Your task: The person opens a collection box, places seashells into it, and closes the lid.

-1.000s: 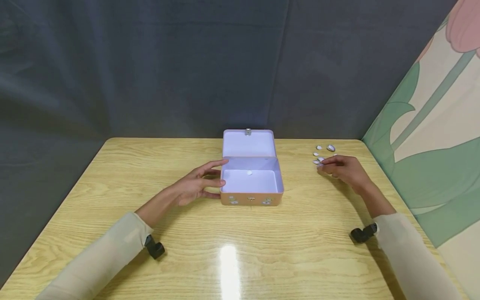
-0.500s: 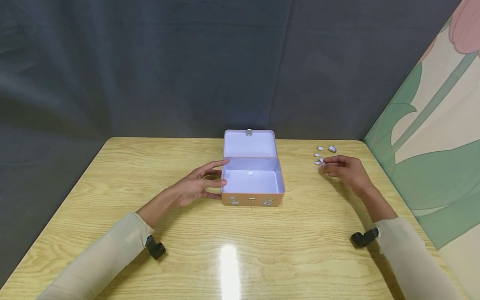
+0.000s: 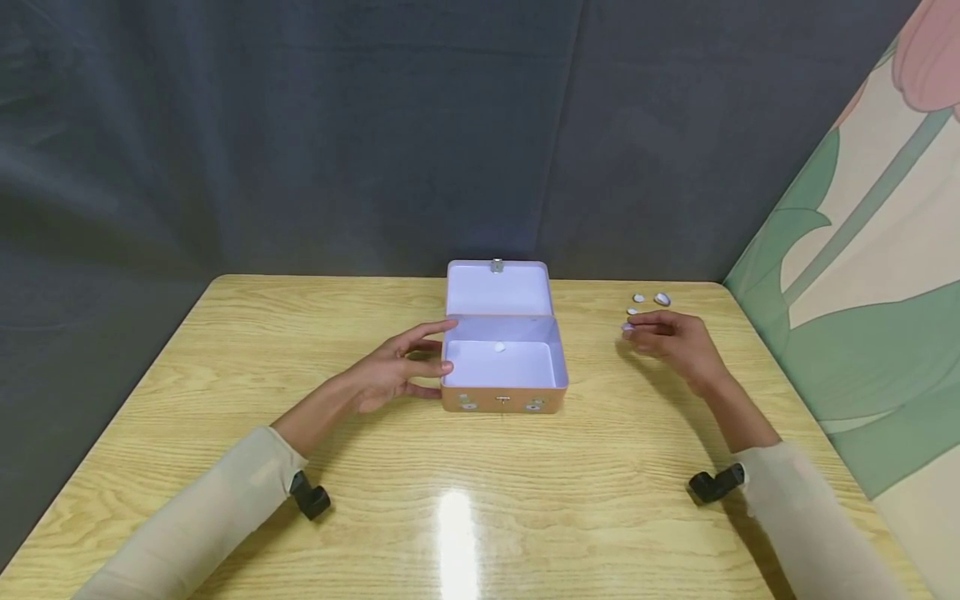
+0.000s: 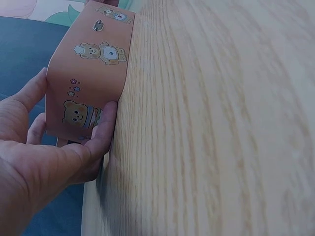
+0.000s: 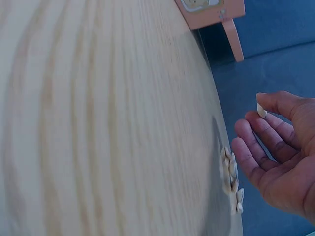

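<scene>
1. The table (image 3: 225,350) is wide and mostly bare wood. There is open room in front of the tin and to its left. The far edge runs just behind the lid, and the right edge lies close beyond the shells.

2. The tin (image 3: 502,367) sits at the middle of the table towards the back, with its lid swung open and standing up behind it. One shell (image 3: 499,347) already lies on its pale floor, so I judge the loading has only begun.

3. The left hand (image 3: 397,371) holds the tin's left end, thumb and fingers curled against the wall; the left wrist view shows them wrapped on the bear-printed side (image 4: 91,81).

4. The right hand (image 3: 671,337) hovers above the table between the tin and the pile, fingers loosely bent. It pinches a small shell (image 5: 261,111) at the fingertips, plain in the right wrist view. A clear gap of bare table lies between it and the tin's right wall.

5. The remaining shells (image 3: 651,302) lie in a loose cluster near the far right corner, just behind that hand. Several are left to go, by my reckoning. They sit close to the table's edge, so a careless sweep could push one off.
</scene>
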Demonstrator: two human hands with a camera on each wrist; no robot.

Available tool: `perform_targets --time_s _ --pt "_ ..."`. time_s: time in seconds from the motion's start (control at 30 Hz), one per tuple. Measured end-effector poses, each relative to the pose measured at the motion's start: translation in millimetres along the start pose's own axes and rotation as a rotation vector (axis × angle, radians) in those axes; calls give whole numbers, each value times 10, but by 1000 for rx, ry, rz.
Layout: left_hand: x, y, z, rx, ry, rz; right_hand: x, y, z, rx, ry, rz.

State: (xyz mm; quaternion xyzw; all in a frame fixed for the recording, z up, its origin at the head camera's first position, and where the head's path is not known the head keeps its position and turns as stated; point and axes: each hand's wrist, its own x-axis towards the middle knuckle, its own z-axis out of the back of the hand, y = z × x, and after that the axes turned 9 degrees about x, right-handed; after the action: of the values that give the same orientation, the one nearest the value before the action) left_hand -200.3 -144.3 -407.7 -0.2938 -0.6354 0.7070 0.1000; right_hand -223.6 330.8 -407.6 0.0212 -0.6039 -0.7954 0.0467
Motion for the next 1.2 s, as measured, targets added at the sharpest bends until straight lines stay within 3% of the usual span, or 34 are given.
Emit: perform_targets --time_s 0.27,1.2 --pt "18 -9 -10 1 -17 11 -28 130 -151 -68 -11 39" --pt "26 -13 -2 9 -19 16 53 417 -639 -57 38 73"
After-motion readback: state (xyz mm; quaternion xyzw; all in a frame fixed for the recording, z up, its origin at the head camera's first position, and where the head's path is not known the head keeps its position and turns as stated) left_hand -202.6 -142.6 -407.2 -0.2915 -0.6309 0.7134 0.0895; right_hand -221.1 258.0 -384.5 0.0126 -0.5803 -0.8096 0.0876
